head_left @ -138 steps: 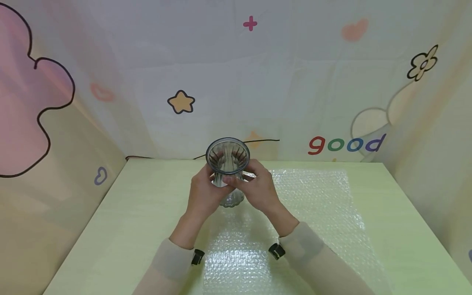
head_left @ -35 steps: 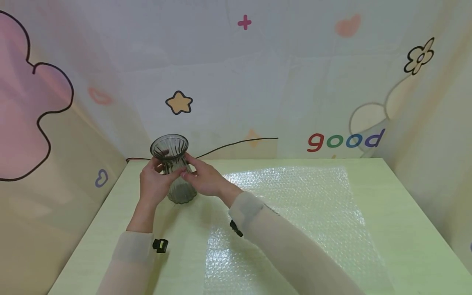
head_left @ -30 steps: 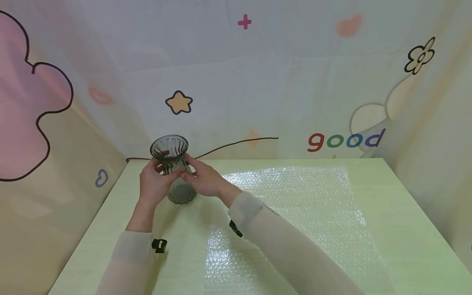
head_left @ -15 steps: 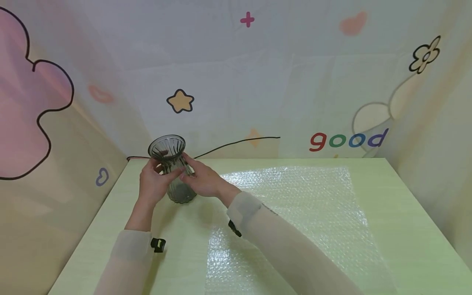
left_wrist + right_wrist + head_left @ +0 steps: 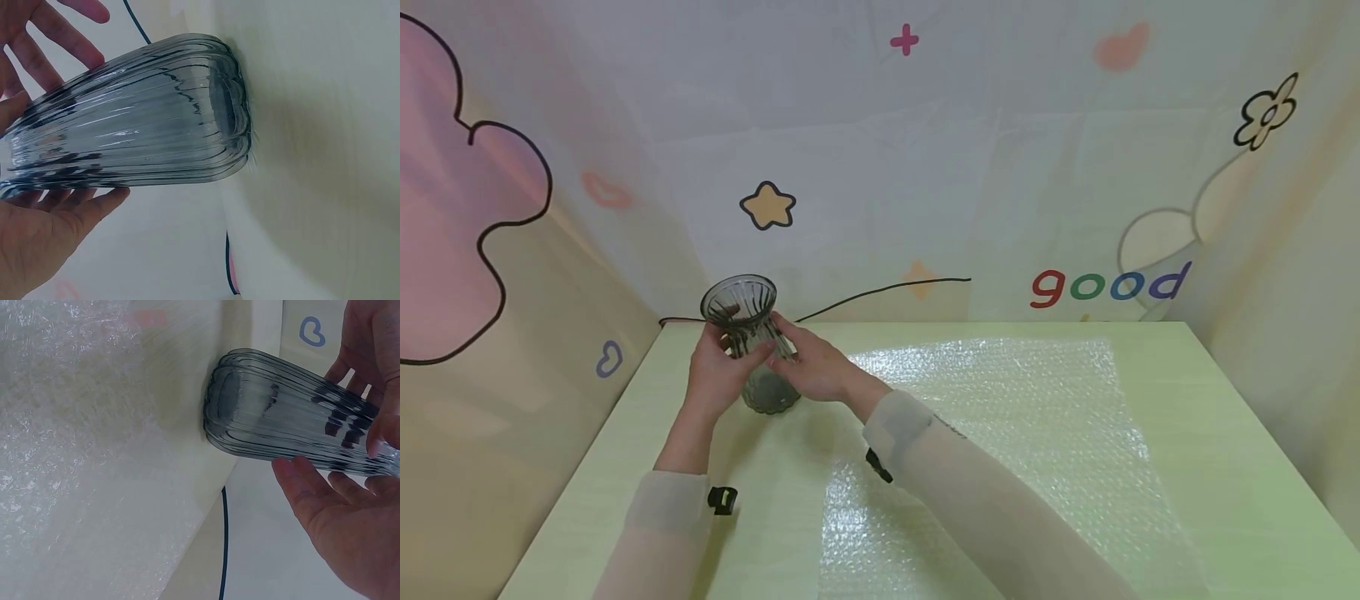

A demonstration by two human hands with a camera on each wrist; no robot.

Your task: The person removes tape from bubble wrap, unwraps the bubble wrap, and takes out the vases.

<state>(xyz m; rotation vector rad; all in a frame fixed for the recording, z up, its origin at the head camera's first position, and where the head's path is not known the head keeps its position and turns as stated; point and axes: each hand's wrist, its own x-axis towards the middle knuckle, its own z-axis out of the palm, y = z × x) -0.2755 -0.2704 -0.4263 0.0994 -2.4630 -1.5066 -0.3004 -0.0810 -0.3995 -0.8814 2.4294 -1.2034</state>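
Observation:
A smoky grey, ribbed glass vase [image 5: 771, 392] with a flared round rim stands upright on the left of the table, its scalloped base down on the tabletop. My left hand [image 5: 717, 373] grips its neck from the left, fingers behind the glass and thumb across the front. From the other side my right hand [image 5: 816, 364] holds the same neck, its thumb close to the left thumb. In the left wrist view the glass body [image 5: 137, 119] shows between both hands. The right wrist view has the vase base [image 5: 228, 403] against the table surface.
A sheet of clear bubble wrap [image 5: 1000, 433] lies flat to the right of the vase, under the right sleeve [image 5: 977, 483]. The pale green table [image 5: 1195, 467] ends at a printed cloth backdrop [image 5: 865, 167] behind and at both sides.
Both hands have carried the vase from above the bubble wrap at the centre to the bare table at the left. Over the last second the vase and hands have hardly moved.

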